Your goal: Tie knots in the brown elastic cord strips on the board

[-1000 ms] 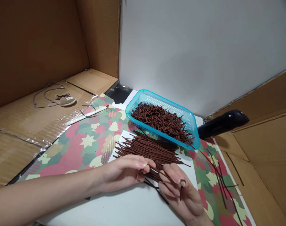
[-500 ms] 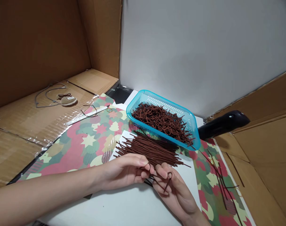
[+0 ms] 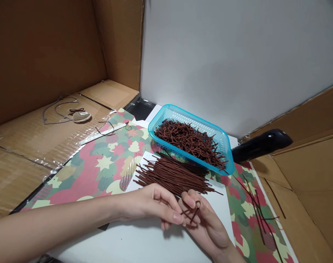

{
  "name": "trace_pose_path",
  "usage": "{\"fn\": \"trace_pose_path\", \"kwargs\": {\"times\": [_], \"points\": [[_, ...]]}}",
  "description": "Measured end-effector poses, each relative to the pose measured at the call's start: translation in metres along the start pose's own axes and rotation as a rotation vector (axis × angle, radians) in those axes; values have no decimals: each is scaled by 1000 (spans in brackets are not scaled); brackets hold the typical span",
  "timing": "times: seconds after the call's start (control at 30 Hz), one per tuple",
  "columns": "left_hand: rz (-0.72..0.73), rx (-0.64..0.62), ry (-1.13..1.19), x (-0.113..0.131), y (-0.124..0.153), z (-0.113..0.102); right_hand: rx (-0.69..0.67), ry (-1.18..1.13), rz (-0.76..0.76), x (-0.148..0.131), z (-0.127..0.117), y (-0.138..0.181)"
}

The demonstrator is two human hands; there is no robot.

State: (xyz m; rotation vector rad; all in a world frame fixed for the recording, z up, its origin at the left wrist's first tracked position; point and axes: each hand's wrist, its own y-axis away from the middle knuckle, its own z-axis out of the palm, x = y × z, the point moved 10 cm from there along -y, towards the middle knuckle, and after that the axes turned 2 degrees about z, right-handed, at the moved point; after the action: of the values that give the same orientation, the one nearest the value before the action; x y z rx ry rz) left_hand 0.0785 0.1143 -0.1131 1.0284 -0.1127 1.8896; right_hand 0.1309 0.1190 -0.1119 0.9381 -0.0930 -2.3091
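A looped brown cord (image 3: 194,216) sits in front of the cord pile (image 3: 177,174), loop held by the right hand (image 3: 206,227), strand pinched by the left hand (image 3: 152,204). Steady, light pressure should keep the loop from slipping.

This seems a makeshift craft workstation. Cardboard panels (image 3: 46,54) flank it; short brown cords (image 3: 187,140) lie in a blue plastic basket (image 3: 224,141).

Legible text, numbers or brands: none. Label (image 3: 83,113), one: small, white, on the upper face of the beige pad (image 3: 79,117); carries dark marks, apparently lettering, too small and blurred to read. Handle (image 3: 255,147), black: one pale round spot near its right end, too small to identify as a sign.
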Motion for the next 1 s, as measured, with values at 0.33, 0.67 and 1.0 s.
{"fn": "trace_pose_path", "kwargs": {"times": [0.33, 0.67, 1.0], "points": [[162, -40, 352, 19, 0, 3, -23, -32, -21, -4, 4, -1], [112, -42, 466, 9, -1, 5, -90, -144, -46, -7, 10, 5], [129, 2, 387, 10, -1, 3, -109, -61, -36, -3, 12, 3]]}}
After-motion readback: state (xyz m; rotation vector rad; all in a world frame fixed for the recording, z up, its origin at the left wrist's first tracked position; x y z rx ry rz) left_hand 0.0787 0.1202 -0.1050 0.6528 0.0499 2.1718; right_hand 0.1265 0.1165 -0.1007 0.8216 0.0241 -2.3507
